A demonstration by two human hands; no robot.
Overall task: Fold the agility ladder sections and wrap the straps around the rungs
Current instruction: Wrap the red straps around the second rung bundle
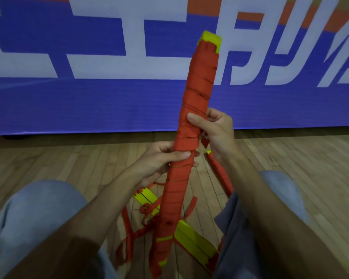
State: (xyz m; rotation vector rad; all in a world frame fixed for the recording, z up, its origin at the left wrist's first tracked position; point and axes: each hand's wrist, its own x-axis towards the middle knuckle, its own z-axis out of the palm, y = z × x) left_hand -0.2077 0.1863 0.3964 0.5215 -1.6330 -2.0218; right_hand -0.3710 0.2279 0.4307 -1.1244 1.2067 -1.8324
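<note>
Bundle of rungs [196, 109], held upright under my fingers [191, 118]: smooth yellow plastic, slightly glossy where the top end shows bare. Strap [201, 77] wound round it: red woven cloth, matt, flat webbing with faintly creased overlapping edges. Loose rungs [191, 236] on the floor: the same hard yellow plastic, flat and smooth, with a dull sheen. Loose strap ends [129, 244] beside them: limp red cloth, matt. Floor [69, 162]: pale wooden boards, smooth, lightly varnished. Banner [89, 101] behind: blue sheet with white lettering, finely ribbed, low sheen. My trousers [34, 214]: light blue cloth, soft, matt.
</note>
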